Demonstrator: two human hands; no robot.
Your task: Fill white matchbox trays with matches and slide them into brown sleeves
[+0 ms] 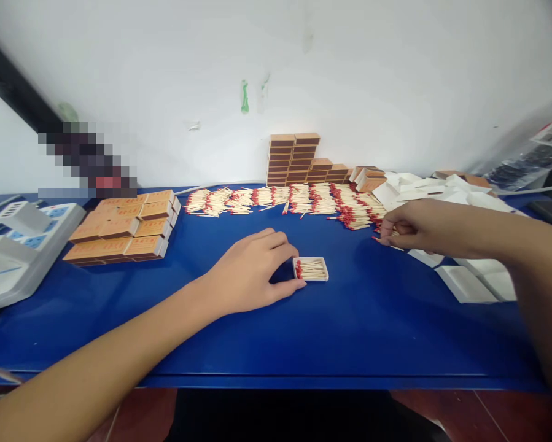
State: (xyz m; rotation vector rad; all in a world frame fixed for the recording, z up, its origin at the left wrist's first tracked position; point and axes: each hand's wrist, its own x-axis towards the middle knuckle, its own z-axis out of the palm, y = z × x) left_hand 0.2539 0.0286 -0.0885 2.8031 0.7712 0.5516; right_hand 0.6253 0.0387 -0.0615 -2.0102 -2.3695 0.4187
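Observation:
A small white matchbox tray (325, 270) lies on the blue table, holding a layer of red-tipped matches (310, 269). My left hand (261, 270) grips the tray's left end between thumb and fingers. To the right, my right hand (407, 227) is pinched on a match (376, 239) whose red head sticks out to the left. It is just beside the right end of a long row of loose matches (298, 199). White empty trays (466, 284) lie under and beyond my right wrist, partly covered by the forearm.
Closed orange matchboxes (119, 227) are stacked at the left, near a white power strip (50, 245) with plugs. More matchboxes (291, 159) stand piled against the wall. White trays (455, 187) are heaped at the back right. The table's front edge (276, 382) runs below my forearms.

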